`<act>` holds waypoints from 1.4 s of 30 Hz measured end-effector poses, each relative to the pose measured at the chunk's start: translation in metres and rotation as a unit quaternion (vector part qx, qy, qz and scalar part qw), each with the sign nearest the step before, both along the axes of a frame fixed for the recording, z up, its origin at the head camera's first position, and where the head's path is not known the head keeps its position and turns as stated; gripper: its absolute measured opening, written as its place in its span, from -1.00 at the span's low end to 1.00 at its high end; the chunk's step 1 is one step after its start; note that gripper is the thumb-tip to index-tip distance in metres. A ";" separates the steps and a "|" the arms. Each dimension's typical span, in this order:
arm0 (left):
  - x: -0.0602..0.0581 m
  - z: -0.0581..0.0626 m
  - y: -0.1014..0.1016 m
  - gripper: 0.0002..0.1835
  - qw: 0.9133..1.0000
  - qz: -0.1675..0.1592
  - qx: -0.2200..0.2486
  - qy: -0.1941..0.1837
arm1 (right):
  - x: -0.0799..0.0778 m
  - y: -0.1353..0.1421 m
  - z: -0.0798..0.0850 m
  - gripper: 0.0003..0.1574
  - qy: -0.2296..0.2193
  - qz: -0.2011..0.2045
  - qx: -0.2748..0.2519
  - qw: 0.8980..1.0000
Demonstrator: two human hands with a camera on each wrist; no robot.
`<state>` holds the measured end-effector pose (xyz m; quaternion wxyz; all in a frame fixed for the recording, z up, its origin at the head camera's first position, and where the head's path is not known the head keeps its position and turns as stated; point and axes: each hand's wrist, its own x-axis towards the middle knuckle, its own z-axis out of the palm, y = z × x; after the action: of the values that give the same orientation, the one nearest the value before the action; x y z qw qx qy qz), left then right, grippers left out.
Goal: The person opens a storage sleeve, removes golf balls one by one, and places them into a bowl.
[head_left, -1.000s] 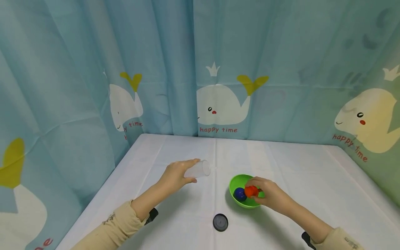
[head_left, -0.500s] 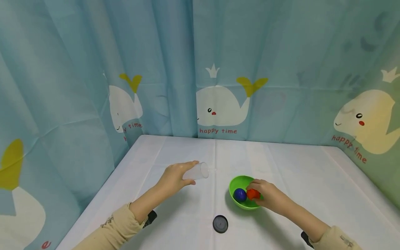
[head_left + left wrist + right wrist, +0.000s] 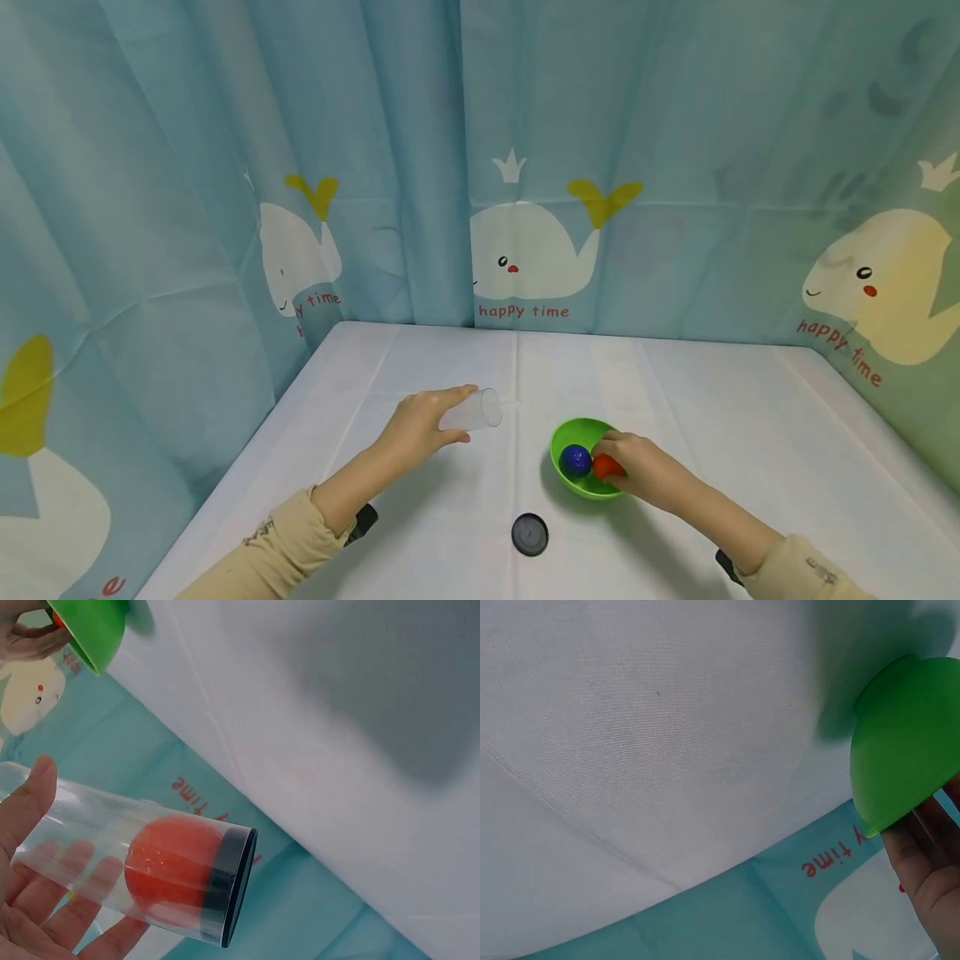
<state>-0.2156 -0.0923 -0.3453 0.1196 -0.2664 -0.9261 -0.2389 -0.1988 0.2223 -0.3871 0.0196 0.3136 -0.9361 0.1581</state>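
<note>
My left hand point(image 3: 418, 425) grips a clear plastic tube point(image 3: 474, 410) lying nearly sideways above the table, its mouth facing right. In the left wrist view a red ball point(image 3: 176, 862) sits inside, against the black end cap point(image 3: 238, 889). My right hand point(image 3: 647, 471) reaches into a green bowl point(image 3: 573, 433), its fingers round another red ball point(image 3: 606, 467). Beside that ball lies a dark blue ball point(image 3: 576, 461) in the bowl. In the right wrist view the bowl's wall point(image 3: 907, 742) hides the balls and the fingertips.
On the white-covered table point(image 3: 420, 358), a round black lid point(image 3: 530, 534) lies in front of the bowl, between the two arms. Blue-green curtains point(image 3: 675, 267) with whale prints hang along the back and both sides.
My right hand has sunk slightly deeper into the bowl with the red ball, which now shows less between the fingers. The left hand with the tube has hardly moved.
</note>
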 end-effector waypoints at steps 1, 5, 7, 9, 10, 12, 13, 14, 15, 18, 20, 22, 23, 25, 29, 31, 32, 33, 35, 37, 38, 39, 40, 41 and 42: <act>0.000 0.000 0.000 -0.33 1.000 -0.001 0.000 0.001 | 0.000 0.000 0.000 -0.71 -0.002 -0.001 0.001 1.000; 0.000 -0.001 0.001 -0.33 1.000 -0.001 0.002 -0.004 | -0.001 -0.001 -0.001 -0.70 -0.005 -0.006 0.005 1.000; 0.001 0.000 0.001 -0.33 1.000 0.003 0.001 -0.008 | -0.001 -0.001 -0.001 -0.69 -0.005 -0.005 0.005 1.000; 0.001 0.000 0.001 -0.33 1.000 0.005 0.001 -0.010 | -0.001 -0.001 -0.001 -0.67 -0.005 -0.003 0.006 1.000; 0.001 0.000 0.001 -0.33 1.000 0.005 0.000 -0.010 | -0.001 -0.001 -0.001 -0.67 -0.005 -0.002 0.007 1.000; 0.001 0.000 0.002 -0.33 1.000 0.005 0.000 -0.011 | -0.002 -0.001 0.000 -0.66 -0.003 0.000 0.008 1.000; 0.001 0.000 0.002 -0.33 1.000 0.005 0.000 -0.011 | -0.002 -0.001 0.000 -0.66 -0.002 0.001 0.008 1.000; 0.001 0.000 0.002 -0.33 1.000 0.004 0.001 -0.013 | -0.001 -0.001 0.000 -0.67 0.000 0.001 0.009 1.000; 0.001 -0.001 0.002 -0.33 1.000 0.003 0.001 -0.014 | -0.001 -0.001 0.001 -0.67 0.000 0.000 0.009 1.000; 0.001 -0.002 0.002 -0.33 1.000 0.002 0.003 -0.020 | 0.000 -0.003 0.002 -0.67 -0.002 -0.006 0.007 1.000; 0.001 -0.002 0.002 -0.34 1.000 0.000 0.006 -0.023 | 0.001 -0.005 0.003 -0.68 -0.008 -0.013 0.004 1.000; 0.000 -0.003 0.002 -0.34 1.000 -0.003 0.005 -0.021 | 0.002 -0.006 0.005 -0.67 -0.011 -0.018 0.002 1.000; 0.000 -0.003 0.003 -0.34 1.000 -0.004 0.004 -0.019 | 0.002 -0.006 0.006 -0.67 -0.010 -0.019 0.002 1.000; 0.000 -0.004 0.003 -0.34 1.000 -0.007 0.004 -0.015 | 0.003 -0.007 0.007 -0.67 -0.006 -0.018 0.002 1.000; -0.001 -0.004 0.003 -0.34 1.000 -0.008 0.005 -0.014 | 0.004 -0.008 0.011 -0.67 0.000 -0.014 0.002 1.000; -0.002 -0.004 0.003 -0.34 1.000 -0.006 0.007 -0.015 | 0.004 -0.008 0.012 -0.68 -0.003 -0.014 -0.003 1.000; -0.002 -0.003 0.004 -0.34 1.000 -0.006 0.006 -0.016 | 0.005 -0.009 0.013 -0.69 -0.004 -0.016 -0.006 1.000; -0.002 -0.003 0.004 -0.34 1.000 -0.006 0.005 -0.016 | 0.005 -0.009 0.014 -0.70 -0.006 -0.021 -0.011 1.000; -0.002 -0.003 0.005 -0.34 1.000 -0.007 0.002 -0.016 | 0.005 -0.010 0.016 -0.70 -0.007 -0.030 -0.022 0.999; -0.002 -0.003 0.005 -0.34 1.000 -0.009 0.001 -0.014 | 0.007 -0.011 0.017 -0.66 -0.016 -0.046 -0.047 0.998; -0.002 -0.003 0.005 -0.34 1.000 -0.009 0.001 -0.014 | 0.007 -0.011 0.017 -0.64 -0.020 -0.054 -0.063 0.996; -0.002 -0.004 0.006 -0.34 1.000 -0.011 0.002 -0.012 | 0.008 -0.012 0.017 -0.61 -0.026 -0.061 -0.079 0.995; -0.002 -0.004 0.006 -0.34 1.000 -0.012 0.004 -0.012 | 0.008 -0.012 0.017 -0.59 -0.030 -0.067 -0.096 0.993; -0.002 -0.004 0.006 -0.34 1.000 -0.012 0.005 -0.011 | 0.009 -0.013 0.016 -0.58 -0.035 -0.071 -0.115 0.990; -0.002 -0.004 0.006 -0.34 1.000 -0.013 0.005 -0.010 | 0.009 -0.013 0.016 -0.58 -0.039 -0.074 -0.131 0.988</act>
<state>-0.2171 -0.0861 -0.3492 0.1088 -0.2756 -0.9224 -0.2478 -0.1900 0.2093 -0.3714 0.0356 0.2313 -0.9280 0.2899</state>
